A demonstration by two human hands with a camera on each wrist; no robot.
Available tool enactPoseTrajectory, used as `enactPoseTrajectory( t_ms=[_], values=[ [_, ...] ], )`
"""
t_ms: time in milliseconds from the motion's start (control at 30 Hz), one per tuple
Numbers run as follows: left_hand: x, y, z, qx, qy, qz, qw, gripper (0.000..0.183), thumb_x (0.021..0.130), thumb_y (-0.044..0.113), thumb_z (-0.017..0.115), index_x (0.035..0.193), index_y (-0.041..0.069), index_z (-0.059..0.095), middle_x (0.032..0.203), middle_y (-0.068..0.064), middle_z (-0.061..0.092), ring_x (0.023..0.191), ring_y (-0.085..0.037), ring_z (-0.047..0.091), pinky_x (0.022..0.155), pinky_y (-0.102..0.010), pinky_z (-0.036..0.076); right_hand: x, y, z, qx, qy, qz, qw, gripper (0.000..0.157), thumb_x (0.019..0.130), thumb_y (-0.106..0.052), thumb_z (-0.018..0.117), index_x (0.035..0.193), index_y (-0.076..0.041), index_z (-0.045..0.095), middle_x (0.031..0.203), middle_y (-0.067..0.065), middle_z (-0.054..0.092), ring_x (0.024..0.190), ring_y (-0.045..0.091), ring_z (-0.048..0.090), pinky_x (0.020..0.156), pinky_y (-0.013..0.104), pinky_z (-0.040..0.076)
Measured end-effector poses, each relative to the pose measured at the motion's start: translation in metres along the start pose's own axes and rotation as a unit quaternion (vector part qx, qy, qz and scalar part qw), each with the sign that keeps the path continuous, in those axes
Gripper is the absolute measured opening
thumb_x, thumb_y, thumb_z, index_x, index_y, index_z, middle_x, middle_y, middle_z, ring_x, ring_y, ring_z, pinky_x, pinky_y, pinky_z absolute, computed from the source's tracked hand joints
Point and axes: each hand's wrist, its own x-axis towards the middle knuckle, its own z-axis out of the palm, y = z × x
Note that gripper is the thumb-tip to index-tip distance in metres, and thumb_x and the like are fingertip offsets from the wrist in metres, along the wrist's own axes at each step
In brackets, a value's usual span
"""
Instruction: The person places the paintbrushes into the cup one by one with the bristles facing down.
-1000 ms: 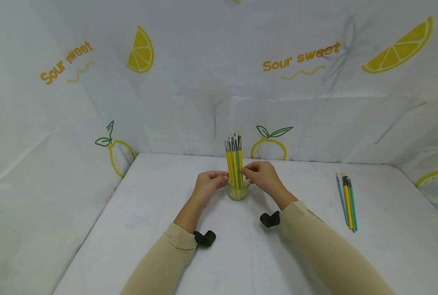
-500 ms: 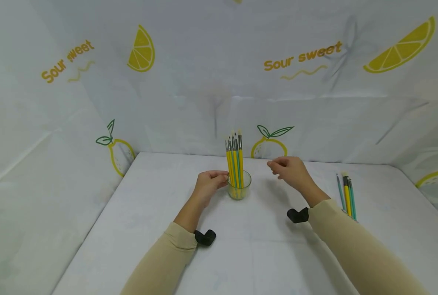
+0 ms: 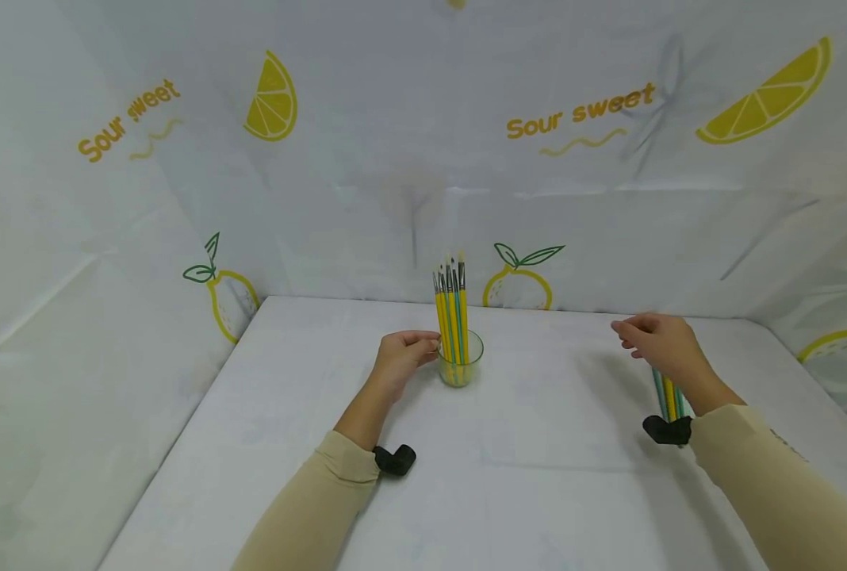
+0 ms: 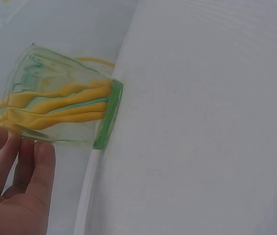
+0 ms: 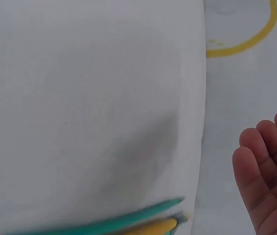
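Note:
A clear greenish glass cup (image 3: 472,369) stands upright on the white table, with several yellow and teal paintbrushes (image 3: 454,317) in it, bristles up. My left hand (image 3: 398,361) pinches the cup's rim at its left side; in the left wrist view its fingertips lie against the glass (image 4: 75,134). At the right, my right hand (image 3: 659,341) hovers with relaxed fingers, holding nothing. Below it lie loose paintbrushes (image 3: 669,396), teal and yellow, partly covered by the hand and wrist. In the right wrist view, a teal brush (image 5: 99,223) shows along the bottom edge.
White cloth printed with lemons and lettering hangs behind the table (image 3: 538,492), whose far edge runs just past the cup. A black wrist mount (image 3: 395,460) sticks out at the left cuff, and another mount (image 3: 666,430) at the right one.
My right hand has left the brushes in the cup and moved right, over to the loose paintbrushes. The left hand has stayed at the rim.

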Motion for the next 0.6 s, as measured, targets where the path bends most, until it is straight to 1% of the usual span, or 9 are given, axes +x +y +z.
enactPoseTrajectory(
  t_ms=[67,100,167,300,333,400,433,500,600],
  values=[
    [0.000,0.000,0.000,-0.002,-0.002,0.001,1.0000,0.020,0.091,0.008,0.066,0.106,-0.003,0.073,0.112,-0.014,0.071,0.094,-0.018,0.071,0.088,-0.031,0.060,-0.003,0.014,-0.007,-0.004,0.005,0.014,1.000,0.077,0.094,-0.065,0.045,0.128,0.002,0.059,0.112,0.021,0.067,0.094,0.031,0.068,0.075,0.037,0.058],
    [-0.003,0.004,0.000,-0.001,-0.005,-0.001,1.0000,0.020,0.091,0.007,0.065,0.107,-0.003,0.072,0.113,-0.014,0.070,0.095,-0.020,0.071,0.089,-0.031,0.059,-0.004,0.020,-0.011,-0.005,0.008,0.022,1.000,0.078,0.093,-0.066,0.045,0.128,0.003,0.059,0.111,0.021,0.067,0.094,0.030,0.068,0.074,0.036,0.058],
    [-0.003,0.004,0.000,-0.002,-0.006,0.001,1.0000,0.020,0.091,0.007,0.065,0.107,-0.003,0.072,0.113,-0.014,0.070,0.095,-0.019,0.070,0.089,-0.032,0.059,-0.008,0.032,-0.016,-0.006,0.017,0.033,0.999,0.077,0.094,-0.065,0.045,0.127,0.003,0.059,0.110,0.020,0.068,0.092,0.029,0.067,0.070,0.032,0.056],
    [-0.003,0.005,0.000,-0.001,-0.002,-0.003,1.0000,0.020,0.090,0.006,0.065,0.106,-0.003,0.073,0.113,-0.014,0.070,0.092,-0.018,0.070,0.089,-0.031,0.059,-0.015,0.053,-0.023,0.007,0.032,0.063,0.997,0.078,0.094,-0.063,0.045,0.130,0.006,0.055,0.117,0.026,0.062,0.094,0.034,0.065,0.072,0.039,0.056],
    [0.000,0.001,0.000,-0.001,0.001,0.000,1.0000,0.020,0.090,0.007,0.065,0.106,-0.002,0.073,0.112,-0.014,0.070,0.090,-0.015,0.070,0.088,-0.031,0.060,-0.016,0.057,-0.024,0.011,0.035,0.071,0.997,0.078,0.095,-0.062,0.046,0.130,0.007,0.053,0.118,0.028,0.061,0.095,0.035,0.064,0.072,0.039,0.056],
    [0.000,0.001,0.000,-0.001,0.002,-0.001,1.0000,0.020,0.090,0.007,0.065,0.106,-0.002,0.073,0.112,-0.013,0.070,0.089,-0.015,0.070,0.087,-0.031,0.060,-0.019,0.065,-0.025,0.018,0.037,0.092,0.995,0.079,0.095,-0.060,0.047,0.132,0.010,0.050,0.122,0.031,0.056,0.097,0.037,0.062,0.073,0.044,0.057],
    [0.000,0.001,0.000,-0.001,0.002,-0.001,1.0000,0.020,0.090,0.007,0.065,0.106,-0.002,0.073,0.112,-0.013,0.070,0.089,-0.015,0.070,0.087,-0.031,0.060,-0.020,0.069,-0.025,0.018,0.036,0.103,0.994,0.079,0.095,-0.059,0.048,0.132,0.011,0.049,0.122,0.032,0.055,0.098,0.037,0.061,0.073,0.044,0.058],
    [0.000,0.001,0.000,-0.002,0.000,-0.001,1.0000,0.020,0.090,0.007,0.065,0.106,-0.003,0.073,0.111,-0.013,0.070,0.089,-0.015,0.070,0.087,-0.031,0.060,-0.020,0.074,-0.026,0.023,0.033,0.127,0.991,0.079,0.095,-0.057,0.050,0.132,0.012,0.048,0.121,0.032,0.054,0.099,0.038,0.059,0.070,0.038,0.058],
    [0.000,0.001,0.000,-0.004,-0.002,0.000,1.0000,0.020,0.090,0.007,0.065,0.106,-0.003,0.073,0.112,-0.013,0.070,0.090,-0.015,0.070,0.087,-0.031,0.060,-0.020,0.079,-0.027,0.025,0.023,0.167,0.985,0.078,0.095,-0.054,0.053,0.131,0.015,0.047,0.114,0.029,0.056,0.096,0.035,0.058,0.064,0.029,0.058]
  ],
)
